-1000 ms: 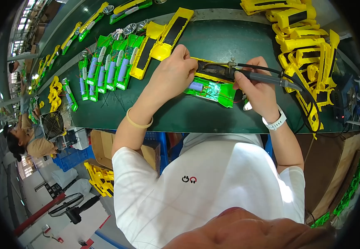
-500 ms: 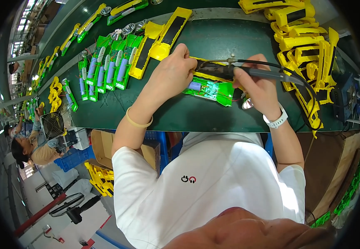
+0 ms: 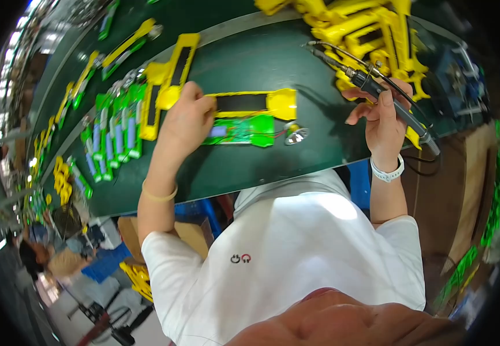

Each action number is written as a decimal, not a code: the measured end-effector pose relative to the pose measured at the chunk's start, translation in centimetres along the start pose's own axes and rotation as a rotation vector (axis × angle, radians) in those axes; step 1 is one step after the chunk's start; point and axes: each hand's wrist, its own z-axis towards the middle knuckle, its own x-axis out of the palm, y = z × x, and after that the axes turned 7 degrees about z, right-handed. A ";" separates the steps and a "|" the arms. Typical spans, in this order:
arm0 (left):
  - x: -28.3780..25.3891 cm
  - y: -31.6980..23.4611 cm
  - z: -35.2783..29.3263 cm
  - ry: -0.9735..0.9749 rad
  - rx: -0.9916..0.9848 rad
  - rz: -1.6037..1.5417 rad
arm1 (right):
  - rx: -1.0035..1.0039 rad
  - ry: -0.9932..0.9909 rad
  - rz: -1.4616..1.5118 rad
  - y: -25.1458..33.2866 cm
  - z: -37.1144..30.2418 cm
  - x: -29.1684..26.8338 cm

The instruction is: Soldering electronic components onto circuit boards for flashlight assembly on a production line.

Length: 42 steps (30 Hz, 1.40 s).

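My right hand (image 3: 385, 112) is wrapped round a soldering iron (image 3: 371, 86) with a thin solder-feed tube along it, raised toward the right of the bench. Its tip points up and left, apart from the work. My left hand (image 3: 189, 118) is closed at the left end of a yellow casing half (image 3: 281, 104) with a black inset panel; what its fingertips pinch is hidden. Just nearer me lies a green casing (image 3: 261, 131) with a circuit board and a purple cell, partly behind my left hand. Red wires run from it to a silver lamp reflector (image 3: 297, 135).
Several green casings with purple cells (image 3: 117, 132) stand in a row at left. Beyond my left hand lie two yellow casing halves (image 3: 180, 63). A pile of yellow casings (image 3: 371, 34) fills the back right. A co-worker (image 3: 59, 259) sits at far left.
My right hand has drawn the soldering iron back to the right, off the yellow casing's left end. My left hand stays at that end. The whole view has shifted and turned.
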 end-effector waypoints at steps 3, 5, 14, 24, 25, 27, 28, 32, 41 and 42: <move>0.0 0.0 -0.1 -0.009 0.021 0.002 | -0.044 -0.061 -0.277 1.2 -1.0 -0.9; -0.1 -0.4 0.1 -0.008 0.015 -0.002 | -0.025 -0.109 -0.451 0.7 -2.0 -1.7; 0.3 -0.7 -0.1 -0.013 0.015 0.040 | -0.237 0.142 -0.675 -2.8 0.5 -0.6; 0.8 -0.6 1.5 -0.272 0.213 0.185 | -0.253 0.174 -0.297 0.2 -1.0 -1.3; 0.5 -0.4 1.4 -0.330 0.242 0.203 | -0.237 0.115 -0.380 0.9 -1.8 -2.5; 0.2 -0.3 1.3 -0.440 0.316 0.227 | -0.241 -0.062 -0.481 1.5 -3.0 -3.8; 0.1 -0.2 0.8 -0.402 0.324 0.175 | -0.198 -0.094 -0.570 1.2 -3.4 -4.9; 0.2 0.8 -1.6 -0.117 0.312 -0.127 | -0.089 -0.094 -0.707 -0.9 -3.9 -6.4; 1.3 0.0 -3.6 -0.375 0.572 -0.001 | -0.164 0.354 -0.149 -4.7 -0.2 2.4; 0.8 -0.1 -3.9 -0.287 0.518 -0.104 | -0.060 0.353 -0.044 -4.6 0.5 4.2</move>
